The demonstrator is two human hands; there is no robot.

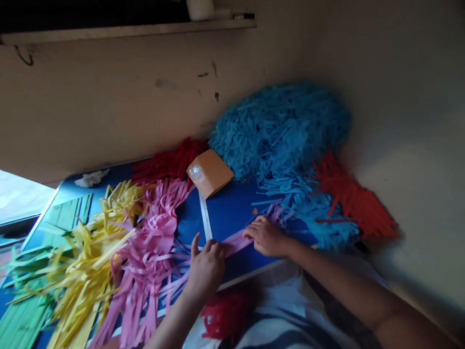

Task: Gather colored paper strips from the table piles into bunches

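A folded strip of purple tissue paper (236,242) stretches between my hands, low over the blue table, with cut fringe fanning out past both ends. My left hand (208,264) grips its left end; the fingers curl over it and one digit sticks up. At the other end, my right hand (267,237) has its fingers bent and closed on the paper. Pink fringed paper (156,237) is heaped just left of my left hand. Loose blue fringes (301,198) lie beyond my right hand.
Yellow fringe (87,266) and green fringe (29,300) cover the table's left side. A big blue fringed heap (279,131) rests against the wall, near a folded orange card (210,174). Red fringe (363,206) lies right; more red paper (225,315) is on my lap.
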